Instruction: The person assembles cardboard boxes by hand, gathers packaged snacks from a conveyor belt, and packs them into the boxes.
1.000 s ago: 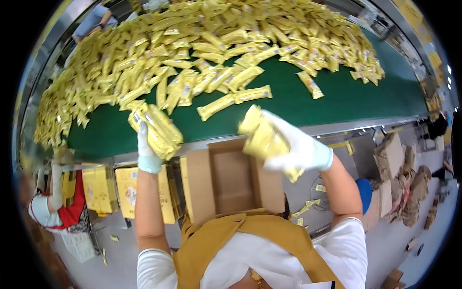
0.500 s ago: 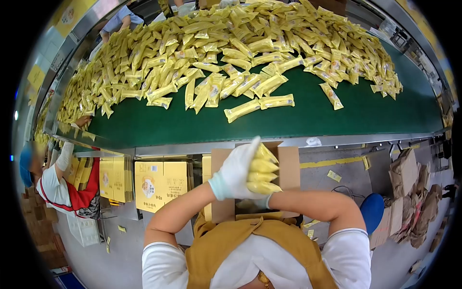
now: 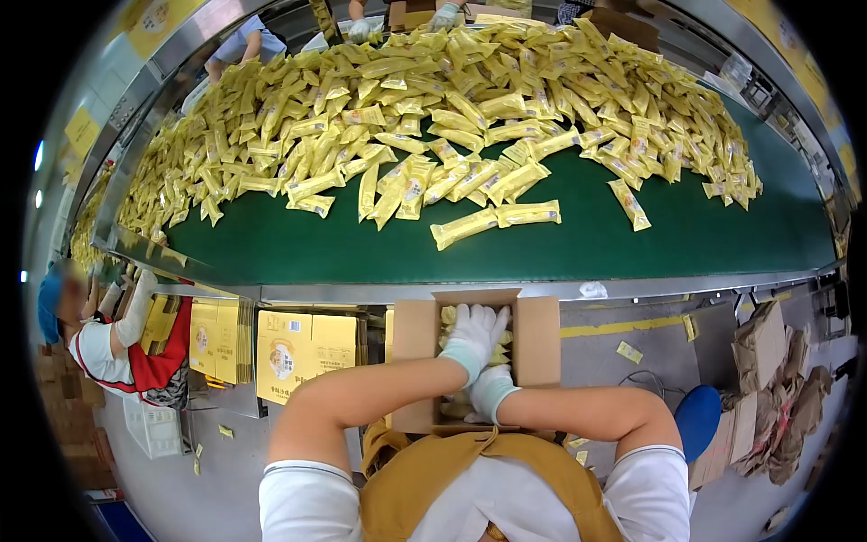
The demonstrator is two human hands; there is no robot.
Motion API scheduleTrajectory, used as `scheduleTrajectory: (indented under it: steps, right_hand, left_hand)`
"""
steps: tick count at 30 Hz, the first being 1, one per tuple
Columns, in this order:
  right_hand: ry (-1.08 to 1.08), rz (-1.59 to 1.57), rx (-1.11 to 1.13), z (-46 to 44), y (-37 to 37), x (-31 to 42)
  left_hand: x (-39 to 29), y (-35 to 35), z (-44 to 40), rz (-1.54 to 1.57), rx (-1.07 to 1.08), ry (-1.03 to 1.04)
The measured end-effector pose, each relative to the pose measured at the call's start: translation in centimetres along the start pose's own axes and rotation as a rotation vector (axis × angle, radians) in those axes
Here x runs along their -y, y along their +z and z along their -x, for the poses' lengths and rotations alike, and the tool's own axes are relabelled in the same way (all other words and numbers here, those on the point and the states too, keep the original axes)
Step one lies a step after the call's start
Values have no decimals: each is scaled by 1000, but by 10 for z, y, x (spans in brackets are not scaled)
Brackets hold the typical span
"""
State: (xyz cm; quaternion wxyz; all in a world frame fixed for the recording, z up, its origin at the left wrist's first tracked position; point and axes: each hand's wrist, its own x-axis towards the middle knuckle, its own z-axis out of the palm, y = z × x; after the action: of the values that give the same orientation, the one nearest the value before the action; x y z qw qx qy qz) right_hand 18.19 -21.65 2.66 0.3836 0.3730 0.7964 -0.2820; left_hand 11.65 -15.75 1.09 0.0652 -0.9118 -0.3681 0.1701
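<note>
In front of you stretches the long green tabletop point(image 3: 343, 256) with its metal edge. Over most of its far part spreads the broad heap of yellow, shiny plastic-wrapped packets point(image 3: 492, 104), thinning towards you. To your left a co-worker in a blue cap and red apron point(image 3: 176, 348) stands at the same metal edge. Directly before you, below that edge, sits the brown open cardboard box point(image 3: 540, 339), its side flaps folded outward. Left of it stand the flat yellow printed cartons point(image 3: 307, 350), and farther left, on the floor, the white plastic crate point(image 3: 152, 426). A smooth blue rounded object point(image 3: 700, 425) shows beside your right elbow.

Both your gloved hands are inside the box, wrists crossing. Your left hand point(image 3: 477, 340) lies back upward, fingers extended and slightly parted, over the yellow packets in the box point(image 3: 499, 350); whether it grips one underneath cannot be seen. Your right hand point(image 3: 473, 397) is mostly hidden beneath your left wrist, so you cannot tell how far it is open or what it holds. Near the tabletop's front, two yellow packets point(image 3: 497, 219) lie end to end, apart from the heap.
</note>
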Motion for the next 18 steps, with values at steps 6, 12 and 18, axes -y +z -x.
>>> scheduleTrajectory:
  steps: [6,12,18]
  right_hand:
    - [-116,197,41,-3,-9,-8]
    - [-618,-708,-233,111,-81,-125]
    - [-95,-810,-1090,53,-123,-257]
  left_hand:
    - [20,0,-19,375,402,176]
    - [110,-79,-6,816,608,580]
    - [239,-61,-63,1193,11,-69]
